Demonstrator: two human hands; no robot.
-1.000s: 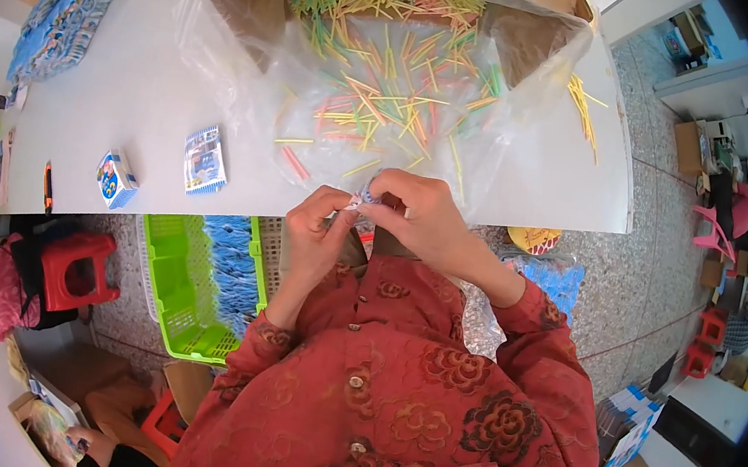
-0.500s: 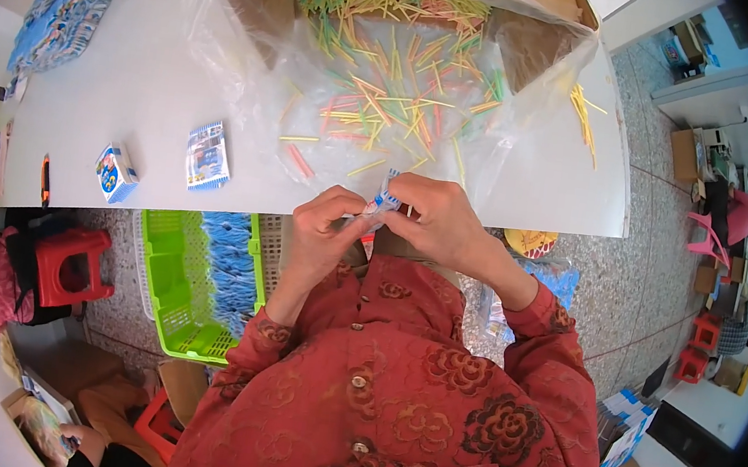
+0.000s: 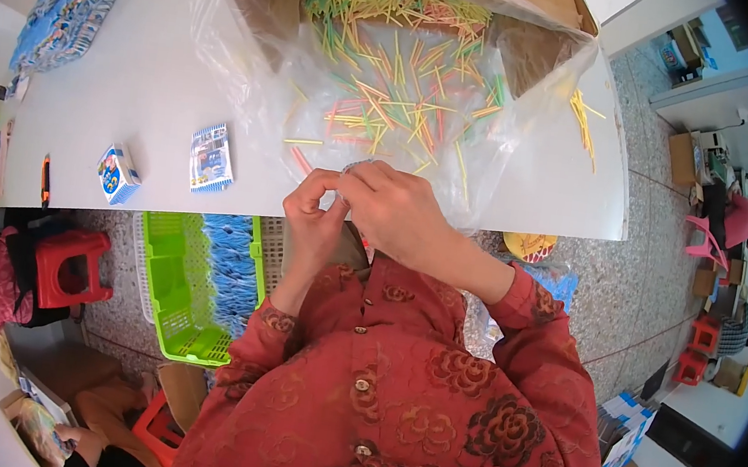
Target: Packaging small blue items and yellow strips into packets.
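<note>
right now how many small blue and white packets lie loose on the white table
2: a flat blue and white packet left of the hands, and a boxy blue and white packet further left. Others may be hidden.

Both forearms enter from the near edge in red patterned sleeves and converge at centre. The left hand (image 3: 314,215) is raised with its wrist bent, fingers curled toward the right. The right hand (image 3: 395,210) lies across from the right, back facing up, fingers folded. The fingertips of both hands meet in a pinch grip. Whatever lies between them is too small to identify.
</note>
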